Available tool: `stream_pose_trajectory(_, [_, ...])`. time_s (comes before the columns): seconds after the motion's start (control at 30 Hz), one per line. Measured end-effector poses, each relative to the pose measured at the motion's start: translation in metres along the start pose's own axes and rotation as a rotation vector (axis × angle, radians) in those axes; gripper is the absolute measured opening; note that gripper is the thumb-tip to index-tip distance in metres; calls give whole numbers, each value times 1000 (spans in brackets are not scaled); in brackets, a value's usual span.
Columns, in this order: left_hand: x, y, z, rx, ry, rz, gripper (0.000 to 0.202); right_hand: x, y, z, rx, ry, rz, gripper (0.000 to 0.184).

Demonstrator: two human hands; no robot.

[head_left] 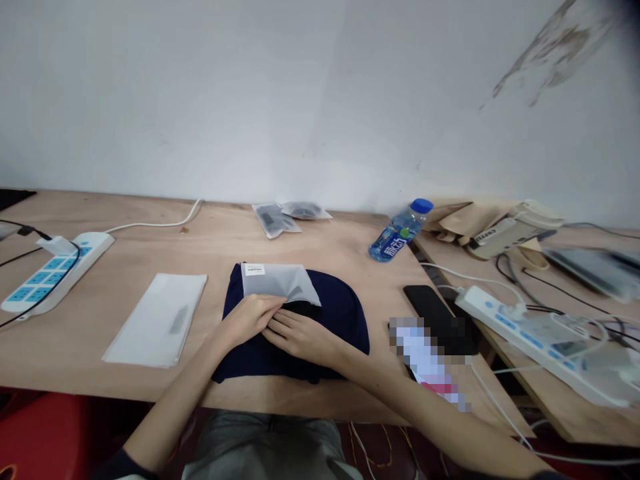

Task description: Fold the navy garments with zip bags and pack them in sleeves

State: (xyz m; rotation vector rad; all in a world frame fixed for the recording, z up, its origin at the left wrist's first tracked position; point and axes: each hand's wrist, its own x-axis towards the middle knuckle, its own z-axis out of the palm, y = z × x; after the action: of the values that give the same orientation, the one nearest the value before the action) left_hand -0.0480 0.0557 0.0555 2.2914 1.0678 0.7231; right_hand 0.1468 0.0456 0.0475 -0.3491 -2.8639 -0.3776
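A frosted plastic bag [283, 280] with a white label at its upper left corner lies on a dark navy cloth item [345, 300] with a rounded right end. My left hand [255, 317] is closed at the bag's near edge, thumb and fingers pinching there. My right hand [303, 337] curves over a black item [303, 307], its fingers together and meeting the left fingertips. Only a strip of the black item shows at the bag's mouth; its kind is hidden by my hands.
Left lies a stack of flat frosted bags [155, 320], beyond it a power strip [55, 273]. Two filled bags [277, 220] lie near the wall. To the right are a blue-capped bottle [400, 230], a black phone [440, 317], a blurred-out screen [425, 363] and another power strip [535, 340] with cables.
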Motion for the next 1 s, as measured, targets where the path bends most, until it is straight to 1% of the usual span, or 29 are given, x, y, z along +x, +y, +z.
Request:
stream_pose_trajectory(0.1, [-2, -2, 2, 28, -4, 9, 36, 1, 1, 0, 6, -13, 93, 33])
stream_pose_trajectory(0.2, [-6, -6, 5, 69, 19, -7, 36, 0, -6, -4, 6, -46, 229, 41])
stream_pose_trajectory(0.3, [-9, -10, 8, 69, 63, -21, 35, -8, -24, -10, -13, -53, 330, 47])
stream_pose_trajectory(0.4, [-10, -10, 12, 58, 89, -18, 35, -22, -45, -14, -31, -45, 501, 50])
stream_pose_trajectory(0.47, [-10, -9, 13, 60, 83, -15, 36, -33, -53, -13, -29, -49, 613, 53])
stream_pose_trajectory(0.5, [-10, -8, 14, 62, 79, -16, 37, -37, -54, -12, -17, -45, 642, 54])
stream_pose_trajectory(0.57, [-8, -5, 15, 57, 83, -22, 36, -42, -50, -6, 30, 8, 643, 55])
stream_pose_trajectory(0.63, [-6, -2, 16, 27, 105, -27, 35, -44, -42, 2, 74, 125, 613, 55])
stream_pose_trajectory(0.7, [-3, 1, 16, -28, 139, -24, 34, -43, -34, 10, 74, 266, 589, 53])
stream_pose_trajectory(0.77, [-1, 4, 17, -74, 163, -14, 34, -38, -27, 18, 44, 346, 593, 48])
stream_pose_trajectory(0.8, [1, 4, 18, -84, 172, -10, 33, -34, -24, 21, 30, 348, 615, 46])
stream_pose_trajectory(0.87, [2, 5, 20, -72, 187, -11, 34, -26, -23, 24, 5, 296, 695, 43])
stream_pose_trajectory(0.93, [2, 5, 20, -18, 212, -22, 35, -20, -26, 20, -24, 228, 775, 42])
stream_pose_trajectory(1.0, [-3, 3, 18, 71, 230, -41, 37, -17, -34, 12, -60, 202, 804, 40])
